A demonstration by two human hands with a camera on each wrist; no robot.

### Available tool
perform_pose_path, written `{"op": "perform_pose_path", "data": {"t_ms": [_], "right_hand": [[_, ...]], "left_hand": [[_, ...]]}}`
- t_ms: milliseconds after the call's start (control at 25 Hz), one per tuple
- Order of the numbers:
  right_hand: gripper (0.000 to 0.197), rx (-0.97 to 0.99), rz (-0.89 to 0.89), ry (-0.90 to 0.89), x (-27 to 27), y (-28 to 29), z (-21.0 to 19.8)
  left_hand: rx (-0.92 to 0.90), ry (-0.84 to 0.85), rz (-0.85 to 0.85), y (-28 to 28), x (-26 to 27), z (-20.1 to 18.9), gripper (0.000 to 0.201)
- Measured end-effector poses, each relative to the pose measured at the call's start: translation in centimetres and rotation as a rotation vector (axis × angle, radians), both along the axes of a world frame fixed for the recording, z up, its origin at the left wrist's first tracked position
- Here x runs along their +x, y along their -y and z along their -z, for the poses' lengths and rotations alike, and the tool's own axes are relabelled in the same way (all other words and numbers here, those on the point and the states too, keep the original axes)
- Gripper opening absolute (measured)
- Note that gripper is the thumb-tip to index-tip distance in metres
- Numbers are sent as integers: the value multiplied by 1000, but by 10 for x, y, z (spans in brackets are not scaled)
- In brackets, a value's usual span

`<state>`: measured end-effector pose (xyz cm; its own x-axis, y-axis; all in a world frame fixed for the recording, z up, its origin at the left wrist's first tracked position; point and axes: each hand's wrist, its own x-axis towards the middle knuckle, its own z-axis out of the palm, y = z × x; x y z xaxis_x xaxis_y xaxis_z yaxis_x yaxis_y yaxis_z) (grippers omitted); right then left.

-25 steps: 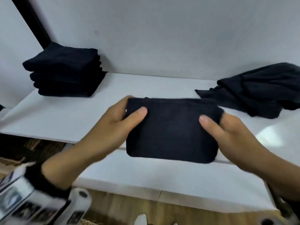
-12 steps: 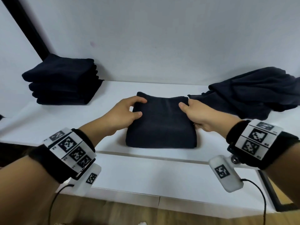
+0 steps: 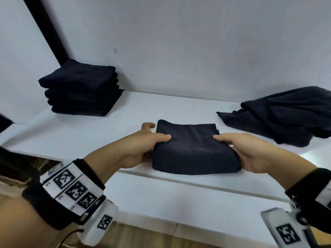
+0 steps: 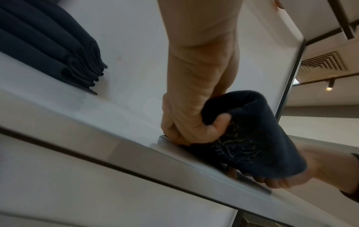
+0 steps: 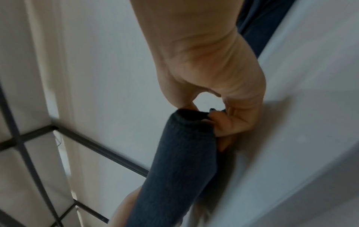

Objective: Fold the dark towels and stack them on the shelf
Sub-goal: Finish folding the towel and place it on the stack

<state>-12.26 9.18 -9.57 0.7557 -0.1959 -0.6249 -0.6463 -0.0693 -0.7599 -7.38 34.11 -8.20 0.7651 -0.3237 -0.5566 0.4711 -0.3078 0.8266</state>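
A folded dark towel sits near the front edge of the white shelf. My left hand grips its left side, thumb on top and fingers curled under. My right hand grips the right side the same way. In the left wrist view my left hand clasps the towel at the shelf lip, and the other hand's fingers show beneath it. The right wrist view shows my right hand pinching the towel's end. A stack of folded dark towels stands at the back left.
A loose heap of unfolded dark towels lies at the right of the shelf. A black frame post runs up behind the stack. White wall closes the back. A lower white ledge juts out below the shelf.
One second ago I held the towel in the air before the shelf. It then came down onto the shelf, and my hands have slid from its top to its two sides.
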Motion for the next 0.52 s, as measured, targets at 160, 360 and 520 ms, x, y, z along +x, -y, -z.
{"op": "perform_pose_path", "data": {"t_ms": [160,360,520], "right_hand": [[30,3,-25,-64,-1,-12,-14],[24,79,-21,152,36,-56,-54],[20,192,-44,398,104,-127,-97]], "left_hand": [[-140,3,-23,2,-5,5,63],[-108,320,33,-35,22,-31,36],[-59,610,-129,-102,90,-96,28]]}}
